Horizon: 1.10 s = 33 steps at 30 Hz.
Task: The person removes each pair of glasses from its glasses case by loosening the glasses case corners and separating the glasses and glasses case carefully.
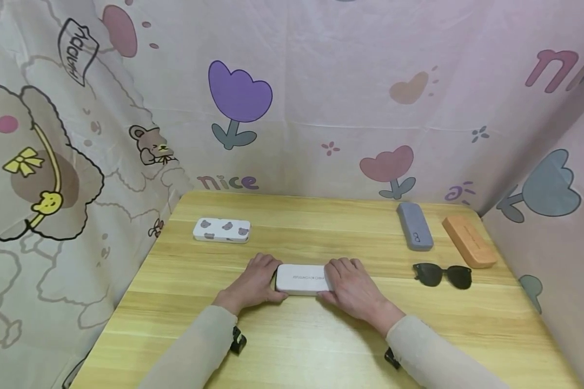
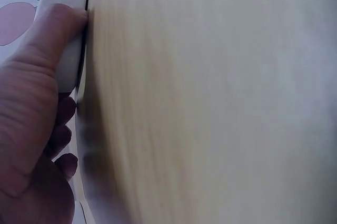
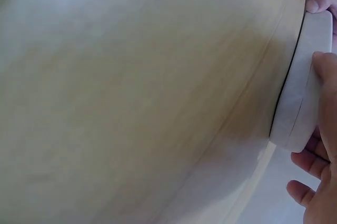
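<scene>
A white glasses case (image 1: 302, 279) with small lettering on its lid lies closed on the table, long side toward me. My left hand (image 1: 257, 281) grips its left end; in the left wrist view the thumb (image 2: 50, 32) presses the front side of the case. At the other end my right hand (image 1: 352, 286) holds the case, covering part of the lid. The right wrist view shows that thumb (image 3: 325, 65) against the front side of the case (image 3: 297, 98). Part of each hand's grip behind the case is hidden.
A white case with bear-head prints (image 1: 222, 230) lies at the back left. Toward the back right are a grey glasses case (image 1: 415, 227) and an orange case (image 1: 469, 241), with black sunglasses (image 1: 443, 276) in front. Printed curtains (image 1: 311, 97) hang around the wooden table (image 1: 292, 346).
</scene>
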Motion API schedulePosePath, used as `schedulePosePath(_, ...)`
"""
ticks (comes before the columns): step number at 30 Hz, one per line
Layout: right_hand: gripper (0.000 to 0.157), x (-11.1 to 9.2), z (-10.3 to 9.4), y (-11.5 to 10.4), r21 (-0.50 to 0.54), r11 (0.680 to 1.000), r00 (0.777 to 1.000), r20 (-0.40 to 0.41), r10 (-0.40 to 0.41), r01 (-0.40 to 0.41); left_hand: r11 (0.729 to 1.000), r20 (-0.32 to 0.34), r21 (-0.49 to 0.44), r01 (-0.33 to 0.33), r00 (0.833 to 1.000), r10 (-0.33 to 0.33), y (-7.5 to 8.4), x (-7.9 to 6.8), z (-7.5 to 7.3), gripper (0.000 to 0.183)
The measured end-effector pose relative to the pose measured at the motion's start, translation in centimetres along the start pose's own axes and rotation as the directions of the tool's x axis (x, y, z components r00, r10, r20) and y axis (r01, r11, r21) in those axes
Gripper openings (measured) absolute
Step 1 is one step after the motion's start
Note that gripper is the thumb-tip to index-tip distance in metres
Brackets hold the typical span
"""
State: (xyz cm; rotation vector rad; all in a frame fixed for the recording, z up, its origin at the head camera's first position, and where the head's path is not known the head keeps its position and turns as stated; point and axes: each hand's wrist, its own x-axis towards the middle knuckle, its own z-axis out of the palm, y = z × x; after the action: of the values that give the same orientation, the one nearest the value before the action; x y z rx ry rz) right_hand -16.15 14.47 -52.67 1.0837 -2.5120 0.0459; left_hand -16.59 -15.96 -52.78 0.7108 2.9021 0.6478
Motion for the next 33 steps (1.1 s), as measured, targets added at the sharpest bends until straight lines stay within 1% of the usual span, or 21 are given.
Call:
schedulePosePath(6, 0.057, 0.09, 0.21, 0.22, -0.003, 1.000, 1.000, 0.011, -0.014, 0.014, 1.000, -0.005, 0.002, -0.008, 1.000, 0.008, 0.08, -0.06, -0.04, 0.079)
schedulePosePath(18, 0.060, 0.54, -0.48, 0.48, 0.019, 0.999, 0.996, 0.084, -0.030, 0.029, 1.000, -0.009, -0.003, -0.001, 1.000, 0.001, 0.22, -0.13, -0.24, 0.080)
schedulePosePath(33, 0.059, 0.64, -0.51, 0.94, 0.042, 0.998, 0.994, 0.091, -0.053, 0.049, 1.000, 0.001, 0.008, 0.006, 1.000, -0.006, 0.12, -0.05, -0.21, 0.082)
